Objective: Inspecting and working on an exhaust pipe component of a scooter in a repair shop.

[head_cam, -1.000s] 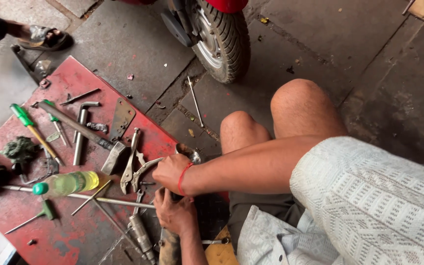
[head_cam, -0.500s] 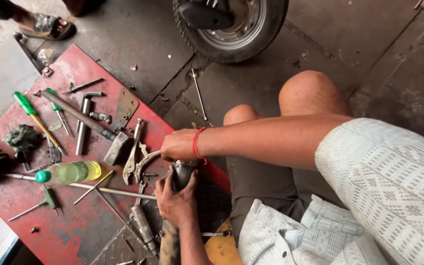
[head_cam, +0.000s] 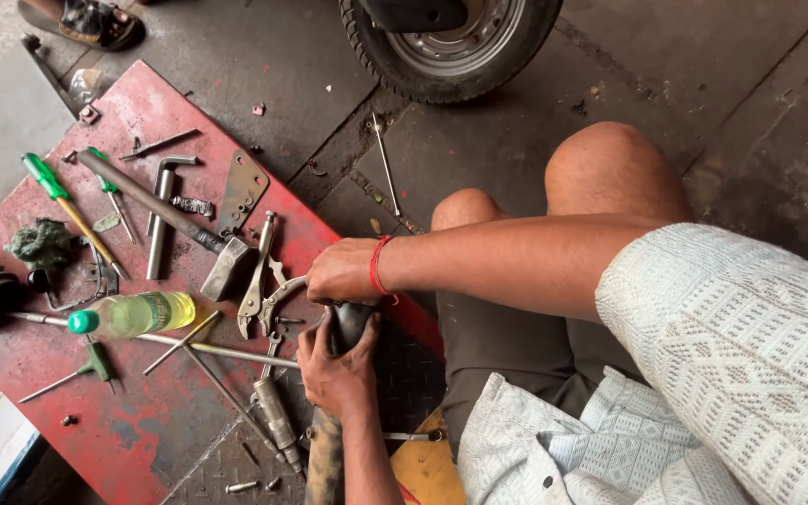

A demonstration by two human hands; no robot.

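Dark cylindrical part (head_cam: pixel 353 323): centre, near edge of red board (head_cam: pixel 156 93). Left hand (head_cam: pixel 337 369) now wrapped around it, fingers curled. Right hand (head_cam: pixel 343 271) has shifted onto its top, fingers pressed together. 1 locking pliers (head_cam: pixel 259 281) just left, untouched.

Dull grey metal hammer (head_cam: pixel 180 224); glossy clear plastic bottle (head_cam: pixel 133 314); scuffed, matt red-painted metal board (head_cam: pixel 123 430); rough concrete floor (head_cam: pixel 703 103)

A roadside repair workshop: tools strewn on a red metal sheet (head_cam: pixel 156 93), a scooter wheel (head_cam: pixel 451 42) on concrete.
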